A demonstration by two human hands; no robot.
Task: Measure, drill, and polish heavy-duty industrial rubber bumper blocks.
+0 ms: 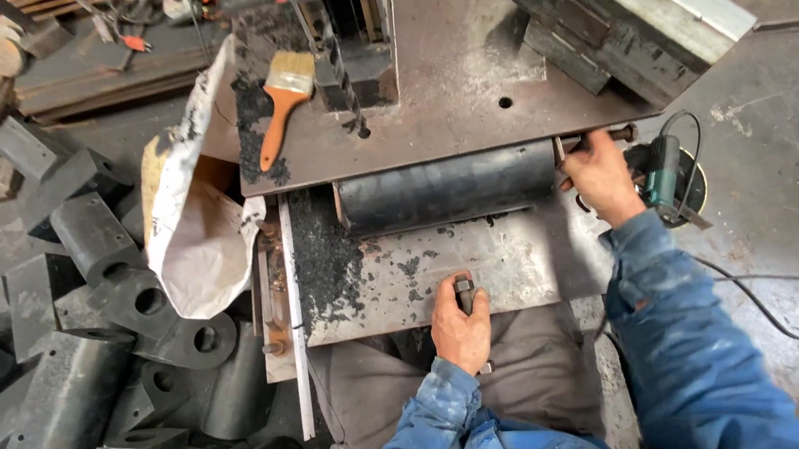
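Gripping a dark handle at the near edge of the steel plate, the left hand is clenched while the right hand grasps the right end of the black cylinder, a white sack, contents hidden, slumping open off the left edge

Both hands curled shut (blue sleeves), arms outstretched.

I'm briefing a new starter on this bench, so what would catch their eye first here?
Probably the big black cylinder lying across the steel plate at centre, with the right hand at its right end and the left hand gripping a dark handle at the near edge. Next, the orange-handled brush above and the black blocks heaped at left.
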